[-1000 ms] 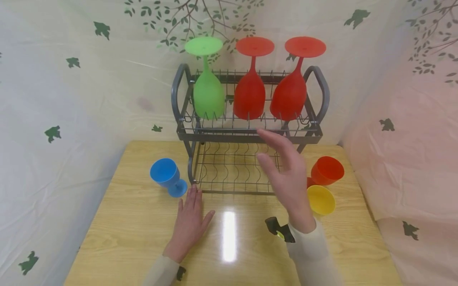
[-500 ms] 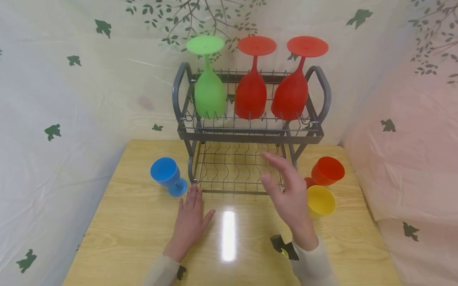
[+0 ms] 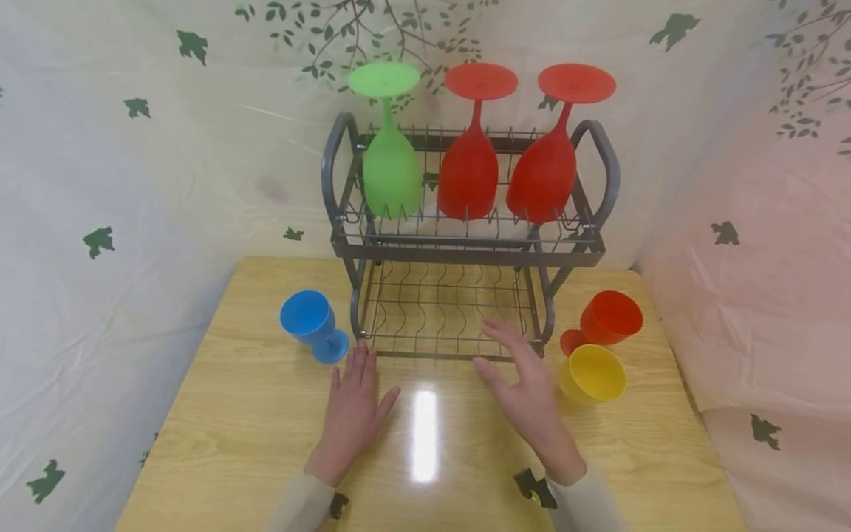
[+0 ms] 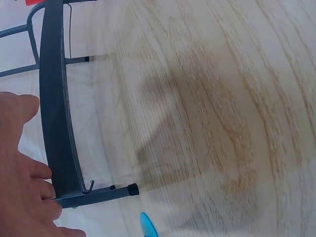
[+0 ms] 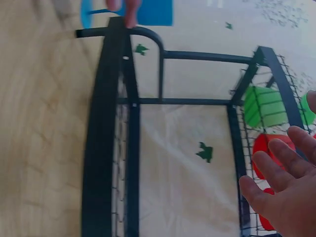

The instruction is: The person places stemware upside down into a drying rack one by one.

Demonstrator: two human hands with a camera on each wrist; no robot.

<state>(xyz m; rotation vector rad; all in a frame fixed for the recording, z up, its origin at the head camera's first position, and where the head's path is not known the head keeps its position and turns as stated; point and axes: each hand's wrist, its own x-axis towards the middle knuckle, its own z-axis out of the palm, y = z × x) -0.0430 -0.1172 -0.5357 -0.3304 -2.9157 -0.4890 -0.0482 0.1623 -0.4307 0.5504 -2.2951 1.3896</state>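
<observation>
In the head view my left hand lies low by the table, fingers straight, fingertips at the front left corner of a two-tier dish rack. A blue goblet stands just left of those fingertips. My right hand hovers near the rack's front right, fingers spread and slightly bent, holding nothing. Close to its right is a yellow cup, its base hidden; behind that, a red goblet. Upside down on the upper tier sit a green goblet and two red goblets, one central, one right.
The lower tier has wavy wires and stands on the wooden table. Curved handles rise at both rack ends. A patterned cloth hangs behind and along the sides.
My right hand has come down and back from the upper tier's front edge to just before the lower tier. My left hand stays in place, and the goblets have not moved.
</observation>
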